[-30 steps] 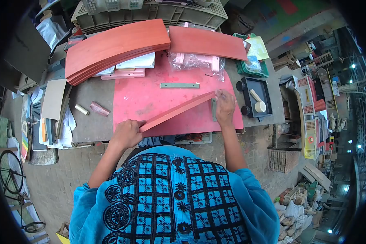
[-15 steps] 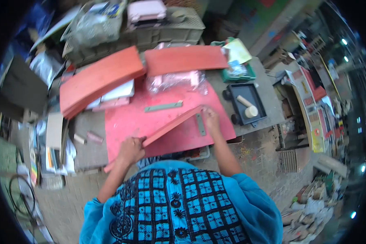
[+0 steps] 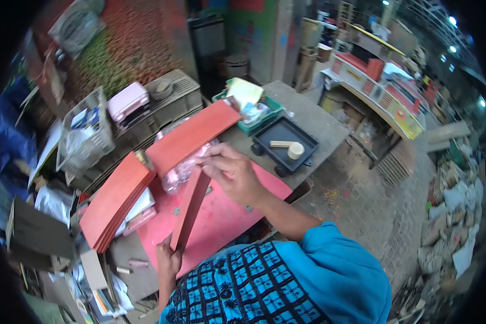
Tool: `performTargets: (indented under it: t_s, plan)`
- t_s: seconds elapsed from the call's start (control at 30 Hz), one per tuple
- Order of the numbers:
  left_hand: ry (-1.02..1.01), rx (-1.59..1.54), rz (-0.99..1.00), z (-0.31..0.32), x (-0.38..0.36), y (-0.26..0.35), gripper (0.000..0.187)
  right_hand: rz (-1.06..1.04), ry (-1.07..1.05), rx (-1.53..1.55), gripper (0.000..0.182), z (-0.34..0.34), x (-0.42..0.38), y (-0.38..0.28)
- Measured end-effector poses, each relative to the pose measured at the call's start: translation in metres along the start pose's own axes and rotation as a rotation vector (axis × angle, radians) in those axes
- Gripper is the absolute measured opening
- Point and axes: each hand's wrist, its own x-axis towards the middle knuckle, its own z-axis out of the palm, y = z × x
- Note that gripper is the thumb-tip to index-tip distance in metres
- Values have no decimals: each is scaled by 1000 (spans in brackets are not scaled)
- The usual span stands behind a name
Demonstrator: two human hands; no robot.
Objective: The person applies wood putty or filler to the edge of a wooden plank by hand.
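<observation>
A long red board (image 3: pixel 190 209) is held up at a slant over the pink sheet (image 3: pixel 229 218) on the table. My left hand (image 3: pixel 169 258) grips its lower end. At its upper end, the fingers of my right hand (image 3: pixel 228 170) are pinched round the edge. Behind lies another flat red board (image 3: pixel 191 136), resting on plastic-wrapped pink pieces (image 3: pixel 174 178). To the left is a stack of curved red boards (image 3: pixel 116 202).
A black tray (image 3: pixel 278 131) with a pale round piece and a stick stands at the right, beside a green basket (image 3: pixel 272 114). Grey crates (image 3: pixel 170 97) line the back. Cardboard and papers lie at the left edge.
The view has turned, shifting the table left. The held board has been raised and stands more steeply, with my right hand higher and nearer the camera. Both hands still hold it.
</observation>
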Motion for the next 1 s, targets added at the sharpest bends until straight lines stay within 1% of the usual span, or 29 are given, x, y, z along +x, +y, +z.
performTargets:
  t_s: [0.03,0.07,0.1,0.13,0.17,0.2,0.23,0.27,0.33,0.37,0.43,0.47,0.5,0.53,0.57,0.63,0.67,0.77,0.87,0.97,1.0]
  plan:
    - [52,-3,21,2,-2,-3,50,-3,13,-4,22,2,1,-5]
    - [39,-25,5,1,-3,-4,52,-52,11,-69,20,2,2,-6]
    - [10,-14,10,-3,-3,6,53,-20,20,-8,19,5,1,-7]
    - [7,-22,2,-4,-1,15,55,-41,13,-7,20,5,0,-10]
    - [55,40,143,-9,4,35,35,-38,-1,18,20,7,-1,-16]
    - [60,40,183,-13,10,52,44,-34,-14,37,21,7,-2,-22]
    - [92,12,293,-16,18,73,46,-25,-26,51,22,9,-4,-27]
    - [120,-15,407,-20,27,93,48,-61,-49,116,24,13,-5,-29]
    - [145,39,515,-25,37,118,66,-103,-117,61,24,10,0,-39]
    - [117,24,465,-24,42,120,65,-124,-142,27,24,7,3,-42]
    - [49,-5,381,-20,49,121,64,-157,-117,-34,24,1,2,-39]
    - [47,-39,439,-18,48,120,63,-188,-100,-85,25,-4,0,-43]
    - [47,-60,429,-18,48,123,62,-219,-79,-137,25,-7,1,-45]
    - [38,-81,414,-16,46,127,62,-355,-98,-227,30,-11,2,-46]
    - [23,-102,396,-14,44,129,62,-412,-118,-285,33,-13,0,-50]
    - [60,-66,415,-12,44,128,62,-527,-159,-403,37,-17,-1,-60]
    - [80,-47,424,-12,45,126,62,-532,-167,-440,41,-18,-3,-64]
    - [76,-80,464,-15,46,121,62,-381,-142,-301,40,-22,-4,-66]
    - [99,-110,445,-33,37,131,62,-292,-96,-174,39,-24,2,-71]
    - [136,-216,376,-41,29,143,34,-461,-106,-266,39,-21,8,-77]
    - [148,-181,427,-40,30,142,43,-481,-119,-284,39,-21,10,-81]
